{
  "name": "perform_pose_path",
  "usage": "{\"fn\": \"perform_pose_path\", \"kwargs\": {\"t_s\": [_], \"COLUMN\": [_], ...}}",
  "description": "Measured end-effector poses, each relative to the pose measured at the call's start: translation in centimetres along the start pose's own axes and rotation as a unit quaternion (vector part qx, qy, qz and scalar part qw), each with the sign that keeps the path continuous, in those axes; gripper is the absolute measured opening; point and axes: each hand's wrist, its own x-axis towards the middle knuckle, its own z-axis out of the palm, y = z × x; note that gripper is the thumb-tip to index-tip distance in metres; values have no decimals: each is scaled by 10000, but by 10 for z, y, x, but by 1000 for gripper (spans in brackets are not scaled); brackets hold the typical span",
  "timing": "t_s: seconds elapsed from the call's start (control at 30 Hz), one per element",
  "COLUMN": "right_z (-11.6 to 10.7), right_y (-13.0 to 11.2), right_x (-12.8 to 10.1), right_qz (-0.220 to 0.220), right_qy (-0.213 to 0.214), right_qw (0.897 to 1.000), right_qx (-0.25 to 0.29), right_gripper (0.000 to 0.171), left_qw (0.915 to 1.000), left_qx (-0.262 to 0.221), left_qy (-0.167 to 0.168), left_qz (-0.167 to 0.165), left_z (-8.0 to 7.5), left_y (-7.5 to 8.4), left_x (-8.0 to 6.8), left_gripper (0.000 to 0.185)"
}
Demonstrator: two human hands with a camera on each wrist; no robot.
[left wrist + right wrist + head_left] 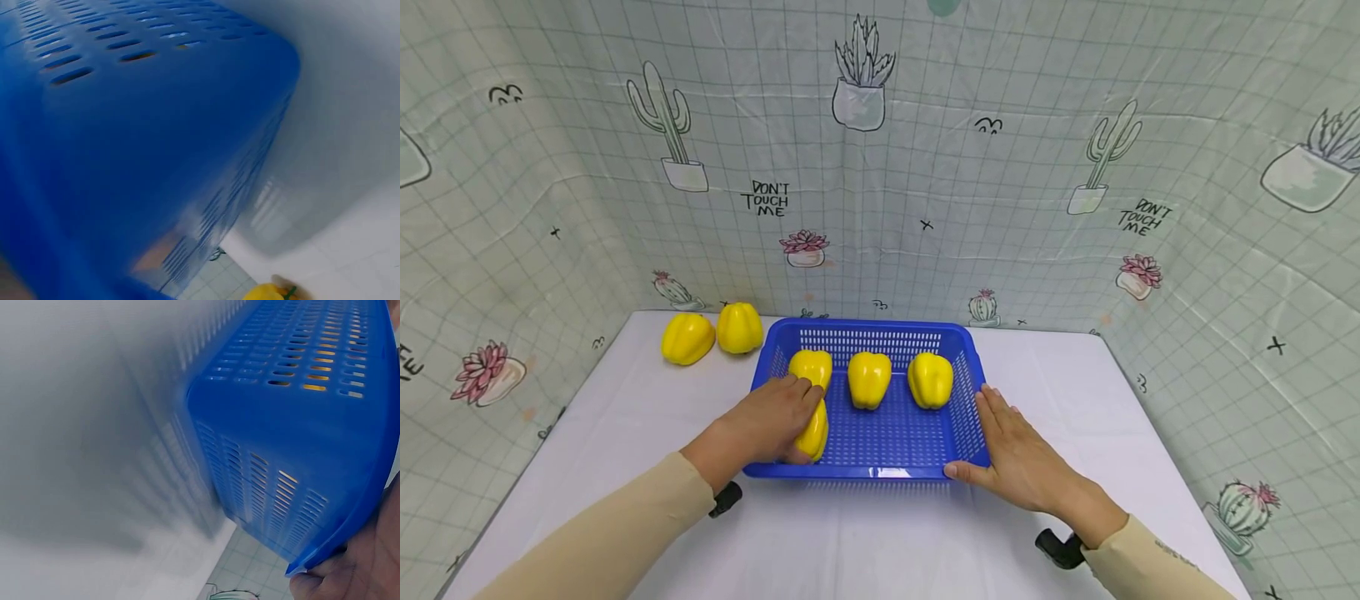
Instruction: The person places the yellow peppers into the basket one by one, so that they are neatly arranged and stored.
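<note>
A blue plastic basket (880,472) with slotted walls stands on the table. My left hand (775,415) reaches over its left side and grips a yellow bell pepper (814,433) in the front left corner, covering part of it. Just behind that hand lies another yellow pepper (810,367), with a third (869,381) at mid-basket and one more pepper (931,381) towards the right wall. Against the basket's right rim rests my right hand (1026,462), its fingers straight along the outside and the thumb over the front corner. The right wrist view shows this hand (362,565) at the rim.
Two more yellow peppers, one left (688,338) and one right (740,327), sit on the white table (1037,375) behind and left of the basket. A fabric backdrop (925,167) with cactus drawings encloses the back and sides.
</note>
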Motion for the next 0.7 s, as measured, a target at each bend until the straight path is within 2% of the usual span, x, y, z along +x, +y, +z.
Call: {"fn": "perform_pose_path", "kwargs": {"t_s": [0.3,0.5,0.7], "right_z": [-2,-1,0], "right_y": [-1,-1,0], "right_x": [-1,0,-1], "right_qz": [-35,-27,-56], "right_qy": [48,13,55], "right_qw": [10000,10000,9999], "right_qx": [-13,35,81], "right_gripper": [119,120,119], "left_qw": [9995,9995,9986], "left_qx": [303,-82,-345], "left_qy": [-112,-282,-400], "left_qz": [26,-75,-93], "left_z": [8,6,2], "left_y": [-2,-4,-4], "left_x": [3,2,0], "left_gripper": [97,99,93]}}
